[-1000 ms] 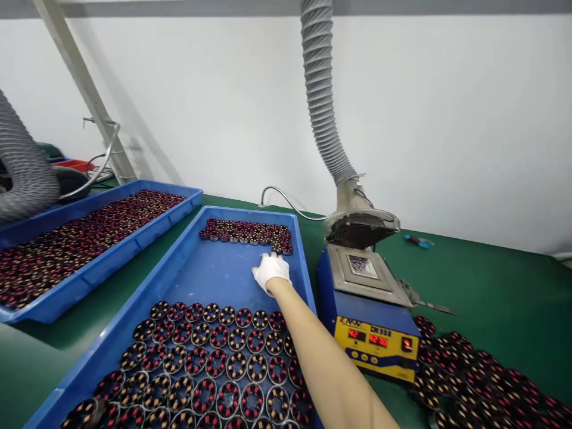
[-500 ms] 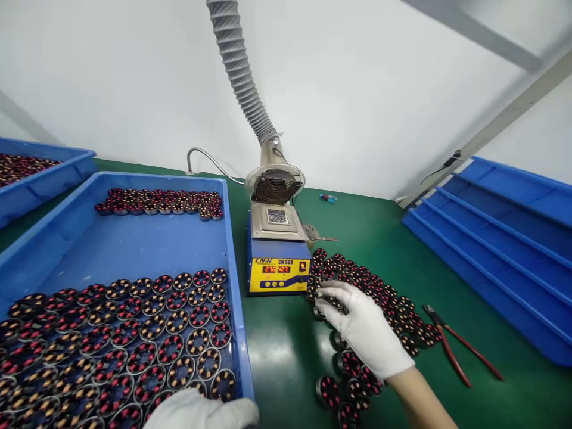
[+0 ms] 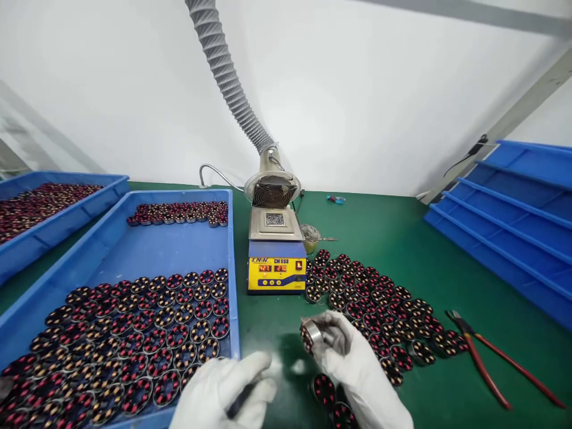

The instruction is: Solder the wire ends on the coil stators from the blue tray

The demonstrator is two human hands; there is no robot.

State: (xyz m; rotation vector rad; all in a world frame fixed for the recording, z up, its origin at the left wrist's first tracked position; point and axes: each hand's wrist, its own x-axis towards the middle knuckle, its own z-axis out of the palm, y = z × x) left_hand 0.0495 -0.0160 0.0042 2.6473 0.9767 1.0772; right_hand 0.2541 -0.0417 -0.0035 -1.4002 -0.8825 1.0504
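- Dial laid over my right hand (image 3: 351,357), 12 pointing at the far wall; white gloves on both hands.
- Right fingers: bent, pinching one ring-shaped part (image 3: 309,335) at their tips, toward 10. It stands tilted on edge, silver outer band toward my fingers, coloured segments turned to 9.
- Left hand (image 3: 218,390): between 8 and 9, just beside the near tray's edge. Fingers curled round a slim dark item (image 3: 240,401) (blurred and mostly covered, kind not made out).
- Loose rings (image 3: 324,389): a few between 6 and 7, just below my right hand.
- Heap of rings (image 3: 364,292): spread from 12 round to 2, red and tan segments, on the green bench (image 3: 384,226).
- Pot unit (image 3: 277,275): between 10 and 11, yellow front, red digits lit; the fume hose (image 3: 227,74) comes down to it from 11.
- Near blue tray (image 3: 165,244): between 9 and 10, rings in rows at its near part, another batch against the far end.
- Second blue tray (image 3: 105,208): 10, piled with similar small parts.
- Pliers (image 3: 484,366): 3, red handles spread, near the heap's end.
- Stacked blue trays (image 3: 513,232): 2, leaning in overlapping tiers.
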